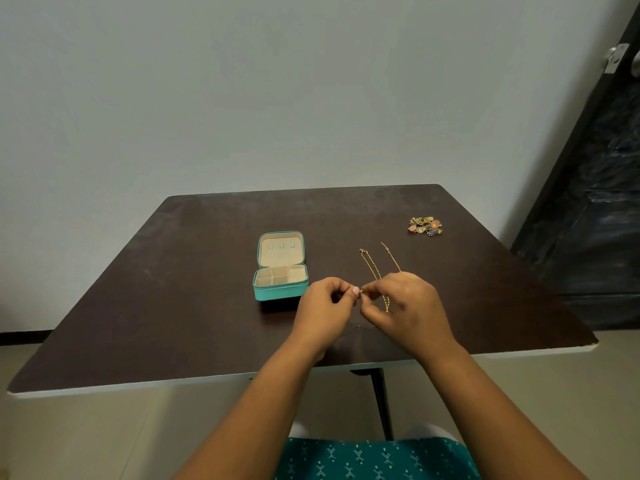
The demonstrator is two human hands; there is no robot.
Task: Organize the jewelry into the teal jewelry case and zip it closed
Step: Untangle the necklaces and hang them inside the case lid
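Counter [207, 306]: dark brown, carries everything.
Case [280, 265]: teal, open, lid laid back toward 12 o'clock, at 9 o'clock of the hands.
Left hand [325, 311]: pinches a small gold piece [361, 292].
Right hand [408, 306]: pinches the same piece.
Chains [370, 266]: two, stretching toward 12 o'clock.
Trinkets [425, 226]: heap at 1 o'clock.

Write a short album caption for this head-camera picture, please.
Both hands, left and right, pinch a gold chain beside the open teal case.
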